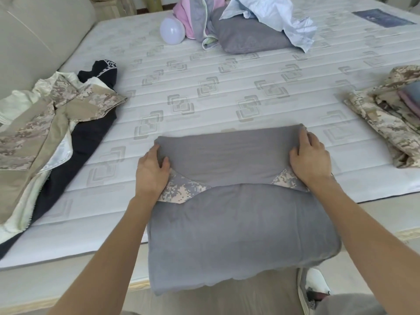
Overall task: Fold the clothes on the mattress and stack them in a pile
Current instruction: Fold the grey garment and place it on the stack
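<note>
Nearest me, the grey shirt (238,223) hangs over the near edge of the mattress (204,92), its lower part draping off toward my legs. Its upper part is folded back on the mattress, with camouflage sleeve patches showing at both sides. My left hand (151,171) pinches the fold's left corner, thumb on top of the cloth. My right hand (310,160) grips the right corner, fingers curled over the folded edge.

Along the left edge lies an unfolded heap: a camouflage jacket (45,123) over a dark garment (91,137). At the right edge sits a pile of folded clothes (386,119), camouflage below, grey and pink on top.

Toward the far edge I see a grey pillow (247,37), a pale blue garment (277,17), a pink and grey garment (193,17) and a white bulb (172,31).
</note>
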